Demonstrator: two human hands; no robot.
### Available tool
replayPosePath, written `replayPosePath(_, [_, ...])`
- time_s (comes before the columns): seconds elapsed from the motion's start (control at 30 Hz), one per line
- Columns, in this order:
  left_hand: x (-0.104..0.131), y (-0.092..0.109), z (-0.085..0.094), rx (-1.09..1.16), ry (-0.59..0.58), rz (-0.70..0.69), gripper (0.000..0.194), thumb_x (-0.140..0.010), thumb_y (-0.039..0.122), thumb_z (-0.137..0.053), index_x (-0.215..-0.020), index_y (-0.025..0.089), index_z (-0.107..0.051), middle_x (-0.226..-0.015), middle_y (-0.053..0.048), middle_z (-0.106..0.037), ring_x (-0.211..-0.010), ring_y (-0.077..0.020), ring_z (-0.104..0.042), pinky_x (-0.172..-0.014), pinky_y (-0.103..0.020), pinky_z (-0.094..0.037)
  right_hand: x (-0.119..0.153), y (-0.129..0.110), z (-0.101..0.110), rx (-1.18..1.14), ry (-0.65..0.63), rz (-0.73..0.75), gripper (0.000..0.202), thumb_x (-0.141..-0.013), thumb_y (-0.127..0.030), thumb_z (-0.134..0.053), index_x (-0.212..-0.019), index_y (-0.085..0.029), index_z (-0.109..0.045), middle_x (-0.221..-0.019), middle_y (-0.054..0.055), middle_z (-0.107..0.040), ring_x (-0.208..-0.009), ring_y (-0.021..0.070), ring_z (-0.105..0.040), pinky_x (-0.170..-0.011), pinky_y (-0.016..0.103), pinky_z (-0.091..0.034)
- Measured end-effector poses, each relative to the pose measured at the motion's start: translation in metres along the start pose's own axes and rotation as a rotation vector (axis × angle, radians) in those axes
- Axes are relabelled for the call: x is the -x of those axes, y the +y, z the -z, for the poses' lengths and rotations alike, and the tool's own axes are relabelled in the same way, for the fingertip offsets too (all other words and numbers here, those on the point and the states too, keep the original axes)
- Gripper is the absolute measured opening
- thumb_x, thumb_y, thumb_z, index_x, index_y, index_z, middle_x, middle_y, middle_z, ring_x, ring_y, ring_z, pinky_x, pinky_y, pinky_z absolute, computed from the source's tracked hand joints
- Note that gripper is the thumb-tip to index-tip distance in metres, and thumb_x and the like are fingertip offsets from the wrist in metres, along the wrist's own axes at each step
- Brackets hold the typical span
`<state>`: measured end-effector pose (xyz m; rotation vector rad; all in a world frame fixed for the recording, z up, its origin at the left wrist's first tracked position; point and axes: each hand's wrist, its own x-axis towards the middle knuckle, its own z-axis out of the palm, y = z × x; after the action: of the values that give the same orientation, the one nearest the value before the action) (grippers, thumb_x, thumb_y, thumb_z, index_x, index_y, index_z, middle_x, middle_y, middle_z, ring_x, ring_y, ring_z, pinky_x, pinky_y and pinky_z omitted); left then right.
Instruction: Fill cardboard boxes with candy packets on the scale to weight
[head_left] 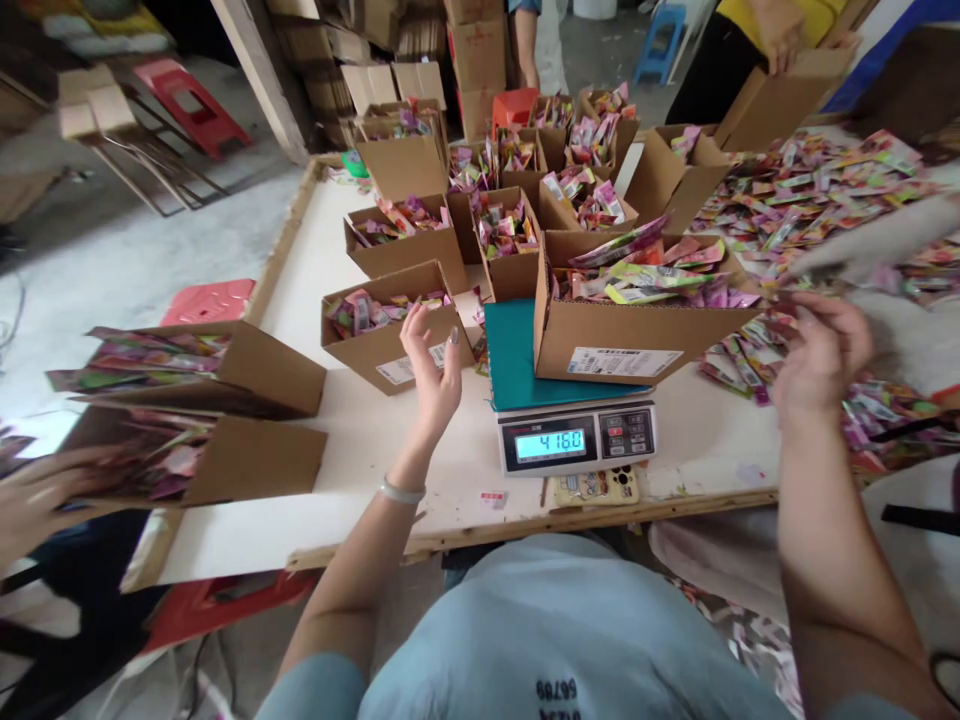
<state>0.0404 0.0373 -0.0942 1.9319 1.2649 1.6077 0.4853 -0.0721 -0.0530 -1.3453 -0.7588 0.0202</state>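
Observation:
A cardboard box (611,335) filled with small colourful packets (652,275) sits on the teal platform (514,350) of a digital scale (577,440). The scale's lit display reads about 4160. My left hand (435,375) is raised left of the scale, fingers apart and holding nothing, in front of another filled carton (394,325). Beside the weighed box's right corner is my right hand (821,350), its fingers bent together near the loose packets (739,370). Whatever lies between those fingers is too unclear to name.
More filled cartons (405,235) stand across the white table (367,430). A big heap of packets (817,190) covers the right side. A phone (596,487) lies under the scale's front. At left, another person's hand (45,490) reaches into a box (255,460); another person handles a carton (780,100) at back right.

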Motion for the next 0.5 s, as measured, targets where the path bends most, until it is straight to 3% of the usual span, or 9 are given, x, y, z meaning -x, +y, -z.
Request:
replayPosePath(0.17, [-0.014, 0.005, -0.019, -0.001, -0.109, -0.076, 0.054, -0.108, 0.060, -0.049, -0.154, 0.030, -0.045, -0.165, -0.018, -0.045, -0.159, -0.0295, -0.043, -0.124, -0.051, -0.048, -0.014, -0.009, -0.008, -0.110, -0.001, 0.005, 0.031, -0.066, -0.039, -0.061, -0.088, -0.017, -0.062, -0.092, 0.007, -0.068, -0.083, 0.0168, -0.068, -0.071, 0.028, -0.054])
replayPosePath(0.33, [-0.028, 0.007, -0.032, 0.025, -0.165, -0.099, 0.055, -0.107, 0.062, -0.052, -0.153, 0.032, -0.046, -0.162, -0.017, -0.049, -0.154, -0.0294, -0.049, -0.119, -0.049, -0.052, -0.015, -0.006, -0.015, -0.131, -0.015, -0.104, 0.036, -0.064, -0.047, -0.060, -0.086, -0.018, -0.060, -0.093, 0.009, -0.065, -0.079, 0.0163, -0.066, -0.061, 0.025, -0.051])
replayPosePath(0.5, [-0.022, 0.010, -0.039, 0.052, -0.198, -0.118, 0.055, -0.109, 0.059, -0.050, -0.155, 0.029, -0.045, -0.160, -0.017, -0.050, -0.156, -0.0284, -0.047, -0.129, -0.051, -0.043, -0.015, -0.004, -0.017, -0.127, -0.026, -0.139, 0.041, -0.063, -0.050, -0.058, -0.088, -0.018, -0.062, -0.094, 0.012, -0.066, -0.080, 0.0178, -0.066, -0.058, 0.026, -0.050])
